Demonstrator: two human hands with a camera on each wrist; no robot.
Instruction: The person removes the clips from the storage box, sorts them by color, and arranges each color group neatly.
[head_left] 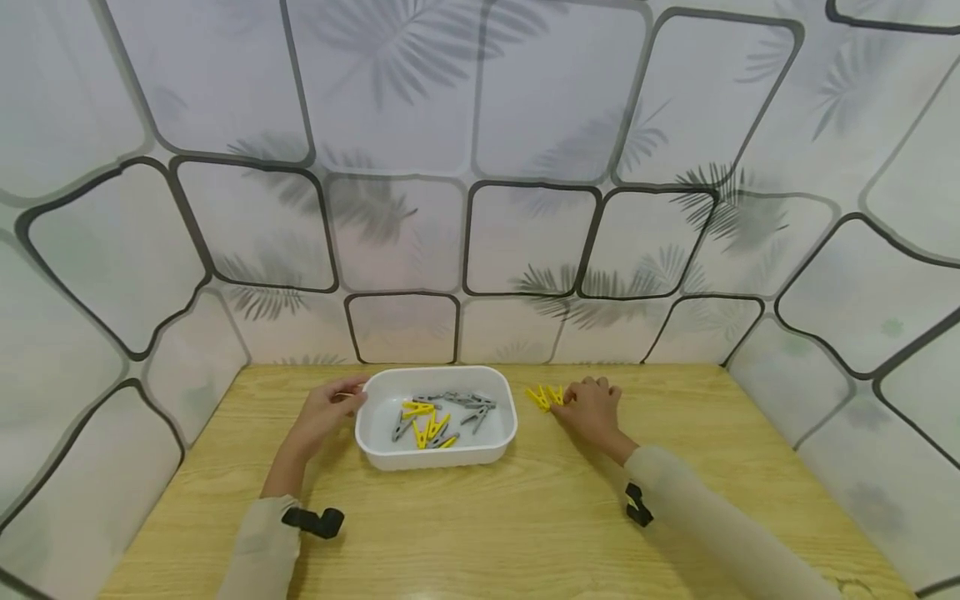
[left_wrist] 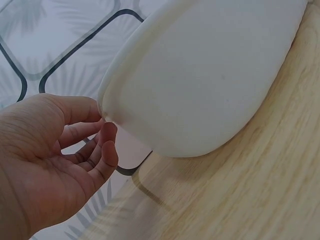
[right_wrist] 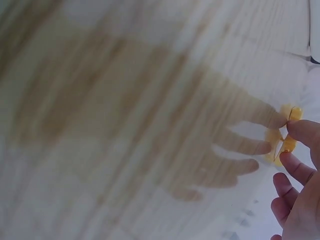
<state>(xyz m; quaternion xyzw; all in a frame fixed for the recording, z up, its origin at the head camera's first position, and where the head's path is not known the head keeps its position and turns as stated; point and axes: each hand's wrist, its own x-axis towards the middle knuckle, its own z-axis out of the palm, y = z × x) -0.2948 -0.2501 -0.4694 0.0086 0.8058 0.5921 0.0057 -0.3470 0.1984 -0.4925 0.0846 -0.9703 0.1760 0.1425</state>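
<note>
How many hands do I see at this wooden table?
2: the left hand is at the left end of the white tub, holding its rim; the right hand is right of the tub, pinching a yellow clip. No others show.

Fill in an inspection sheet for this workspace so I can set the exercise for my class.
Surface: wood-grain table, seen along its far edge and both sides.
Job's things: white tray holding yellow clips and gray clips, loosely mixed; more yellow pieces lie on the table, right of the tray.
Clutter: nothing seen, apart from a faint curved shape near the bottom right corner, too unclear to name.
Left hand: holds the tray's left end at the rim.
Right hand: pinches a yellow clip beside the tray.
Cables: nothing seen.
Surroundings: pale backdrop with leaf prints and dark rounded outlines, behind and on both sides.
</note>
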